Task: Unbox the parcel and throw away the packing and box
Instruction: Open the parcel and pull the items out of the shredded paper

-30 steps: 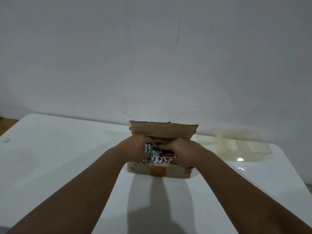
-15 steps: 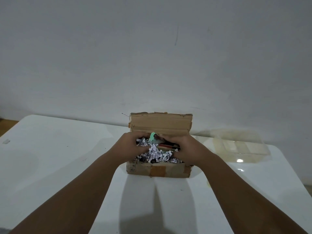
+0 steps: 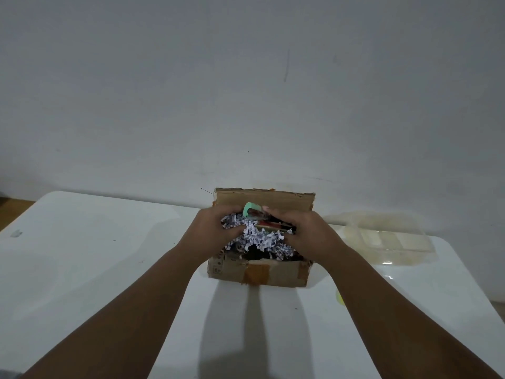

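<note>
Both hands have risen, lifting more shredded paper (image 3: 257,237) from the cardboard box (image 3: 259,272); left hand (image 3: 216,231) and right hand (image 3: 306,233) grip the bundle, perhaps with a green-capped item (image 3: 251,209).

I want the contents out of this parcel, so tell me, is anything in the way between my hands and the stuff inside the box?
Only loose packing. The flap of the cardboard box stands open at the back, and the left hand and right hand are already in the shredded paper, which clings around the green-capped item they grip.
</note>
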